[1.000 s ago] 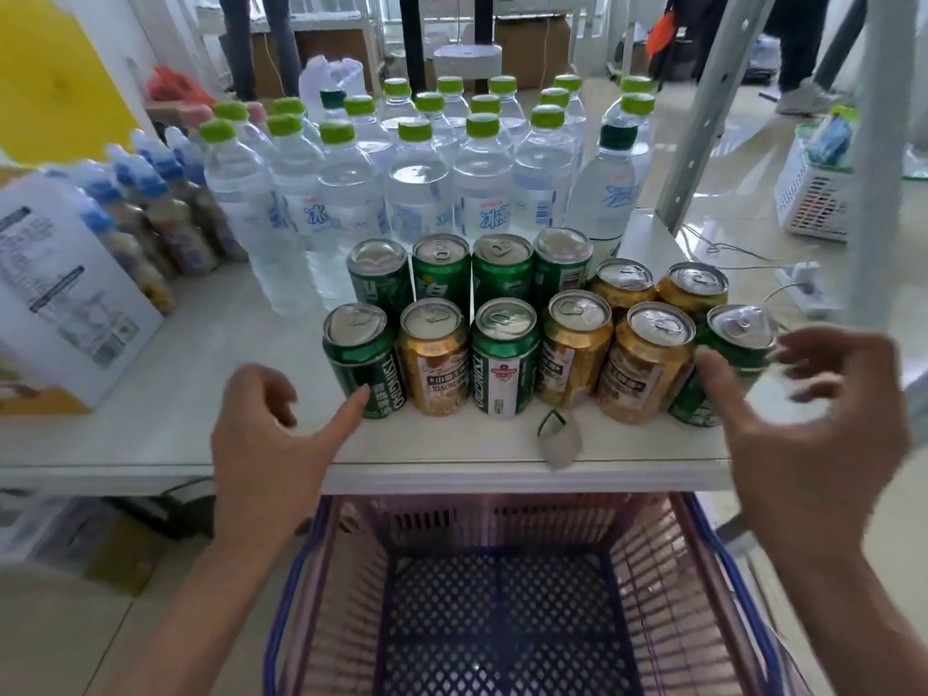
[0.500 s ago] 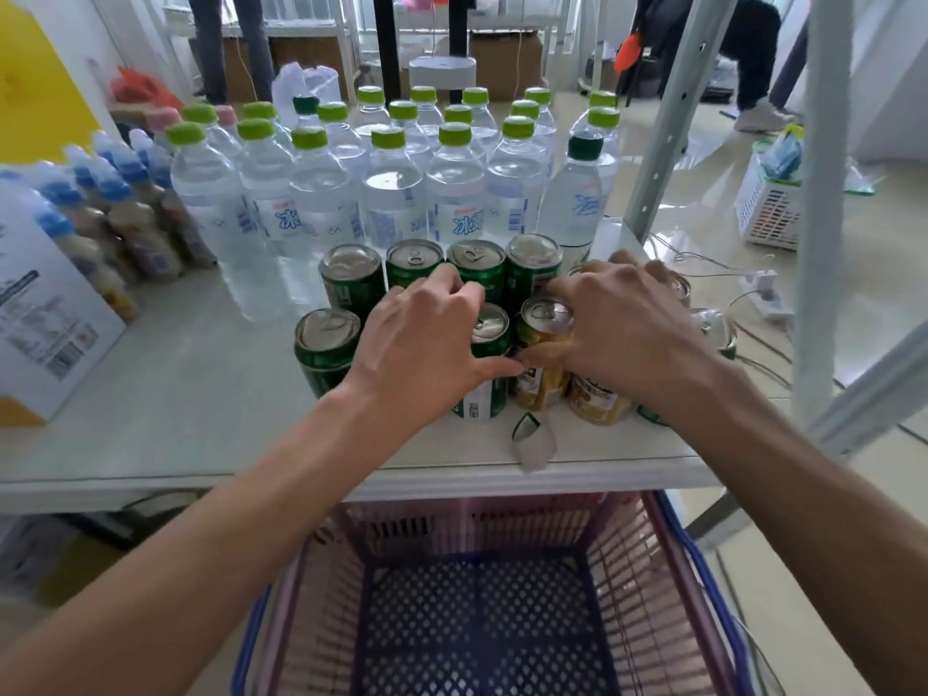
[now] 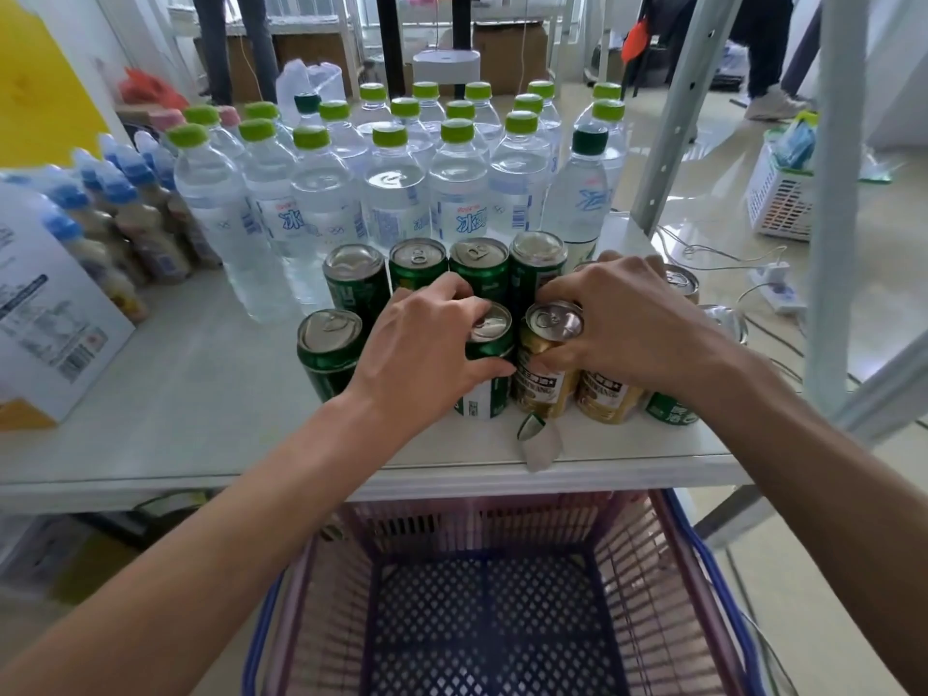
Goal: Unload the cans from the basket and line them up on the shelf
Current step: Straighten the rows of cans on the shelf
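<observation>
Green and gold cans stand in two rows near the front right of the white shelf [image 3: 201, 394]. My left hand [image 3: 427, 349] lies over the front row, with its thumb pressed on a green can [image 3: 489, 344] and its fingers over the can's top; a can beneath the palm is hidden. My right hand [image 3: 632, 324] grips a gold can [image 3: 550, 374] that leans slightly left, and covers the gold can [image 3: 607, 399] beside it. Another green can [image 3: 329, 349] stands free at the row's left end. Below the shelf edge, the pink and blue basket [image 3: 653, 570] holds nothing.
Water bottles with green caps [image 3: 396, 193] fill the shelf behind the cans, and blue-capped bottles [image 3: 130, 218] stand to their left. A white carton [image 3: 50, 313] sits at far left. A paper tag [image 3: 540, 442] lies at the shelf edge. Metal shelf posts [image 3: 833, 193] rise at right.
One second ago both hands hovered open at the ends of the front row. They have since moved inward onto the middle cans and closed on them.
</observation>
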